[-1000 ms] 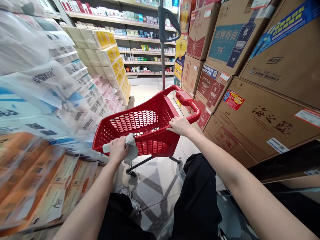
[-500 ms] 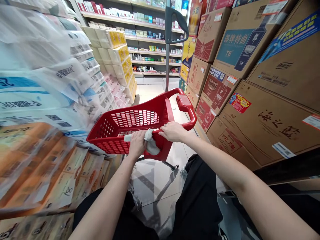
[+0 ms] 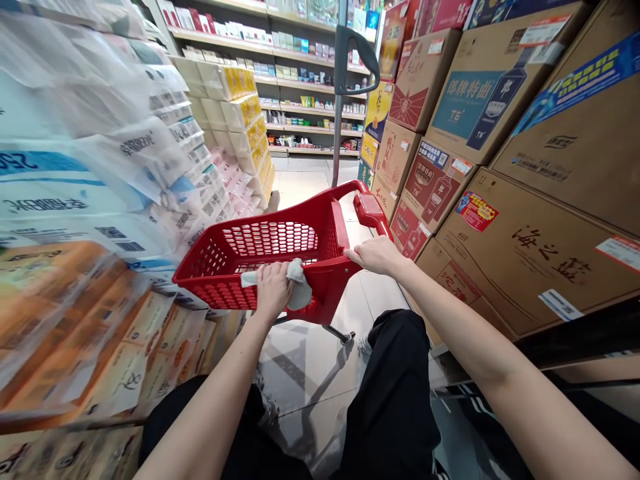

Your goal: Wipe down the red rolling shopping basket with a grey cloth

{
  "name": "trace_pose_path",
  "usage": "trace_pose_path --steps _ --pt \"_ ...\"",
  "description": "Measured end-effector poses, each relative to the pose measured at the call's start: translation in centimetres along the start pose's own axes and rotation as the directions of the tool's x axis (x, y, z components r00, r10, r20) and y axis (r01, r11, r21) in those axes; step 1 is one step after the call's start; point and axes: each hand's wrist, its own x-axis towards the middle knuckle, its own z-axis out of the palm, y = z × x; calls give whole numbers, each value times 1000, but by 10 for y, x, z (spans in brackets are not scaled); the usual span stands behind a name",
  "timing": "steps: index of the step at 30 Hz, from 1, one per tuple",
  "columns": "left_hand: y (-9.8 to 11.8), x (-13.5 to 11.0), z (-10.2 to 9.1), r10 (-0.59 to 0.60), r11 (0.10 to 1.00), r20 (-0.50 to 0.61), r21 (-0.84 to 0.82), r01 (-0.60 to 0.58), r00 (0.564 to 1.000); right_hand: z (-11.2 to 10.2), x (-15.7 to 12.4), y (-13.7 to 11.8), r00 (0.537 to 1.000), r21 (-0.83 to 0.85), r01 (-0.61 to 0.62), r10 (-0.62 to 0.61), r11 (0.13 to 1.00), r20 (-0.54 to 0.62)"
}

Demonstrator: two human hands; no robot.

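A red plastic shopping basket on wheels stands on the tiled aisle floor in front of me. My left hand is closed on a crumpled white cloth and presses it against the basket's near rim. My right hand grips the basket's right rear corner, just below its red handle. A grey pull handle rises on a pole behind the basket. I see nothing inside the basket.
Stacked packs of tissue paper wall the left side. Brown cardboard boxes are piled on the right. Shelves of small goods cross the far end of the aisle. My legs in black trousers are below.
My left hand slid the cloth rightward along the near rim, from the left corner to the middle. My right hand shifted along the right rear corner. The basket turned slightly.
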Motion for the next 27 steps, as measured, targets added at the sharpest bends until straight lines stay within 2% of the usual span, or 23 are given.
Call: trace_pose_path --steps 5,8,13,15,19,21,24,27 --pt "34 9 -14 83 992 59 -103 -76 995 -6 1 -10 1000 26 22 -22 999 18" --pt "39 15 -16 82 986 53 -150 -74 995 -9 5 -12 997 54 47 -50 997 62" --pt "22 23 -12 116 983 123 -156 -96 986 -13 13 -12 992 90 73 -82 993 96" --pt "19 23 -12 102 984 129 -157 -81 986 -17 18 -12 983 128 76 -95 989 154" --pt "23 22 -9 8 979 52 -203 2 999 -28 28 -13 921 321 45 -164 946 353" --pt "20 23 -7 3 975 54 -220 9 999 -33 28 -16 906 394 38 -198 918 375" --pt "1 28 -6 72 966 94 -254 -46 993 -38 25 -25 904 441 44 -224 896 365" --pt "-29 31 -9 128 946 85 -308 -96 988 -38 22 -34 902 477 44 -241 878 359"
